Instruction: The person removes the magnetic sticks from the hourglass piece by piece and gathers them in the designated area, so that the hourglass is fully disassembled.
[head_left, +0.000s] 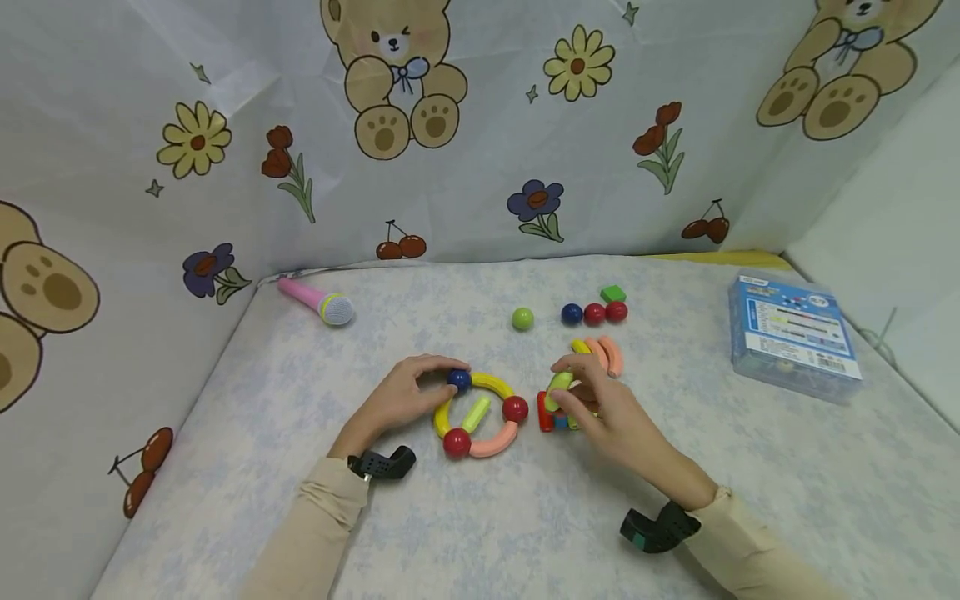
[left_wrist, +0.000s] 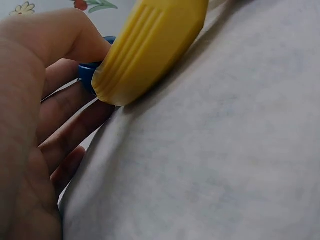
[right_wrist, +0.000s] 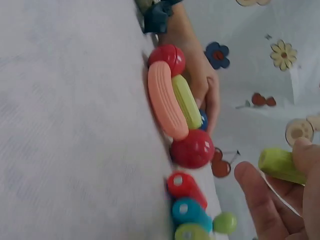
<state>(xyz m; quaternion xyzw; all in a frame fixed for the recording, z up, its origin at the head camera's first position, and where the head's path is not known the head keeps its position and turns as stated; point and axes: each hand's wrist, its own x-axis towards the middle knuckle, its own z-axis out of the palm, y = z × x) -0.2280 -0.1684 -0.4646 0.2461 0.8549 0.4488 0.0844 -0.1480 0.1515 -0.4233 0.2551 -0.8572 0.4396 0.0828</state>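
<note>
A ring of curved yellow and pink rods with balls at the joints lies on the table. My left hand (head_left: 405,397) pinches its blue ball (head_left: 460,381), beside a yellow curved rod (left_wrist: 150,47). Red balls (head_left: 515,409) sit at the ring's right and lower left. Within the ring a light green rod (head_left: 476,414) runs up from the lower red ball, and a pink curved rod (right_wrist: 166,102) forms the lower right side. Above a row of short rods, my right hand (head_left: 606,410) pinches another light green rod (head_left: 558,391), raised off the table.
Under my right hand lie red (head_left: 544,412), blue and green rods. Curved rods (head_left: 613,357) lie behind it, then blue and red balls (head_left: 594,314), a green block (head_left: 612,293) and a green ball (head_left: 522,318). A toy microphone (head_left: 315,301) and a plastic box (head_left: 795,333) flank them.
</note>
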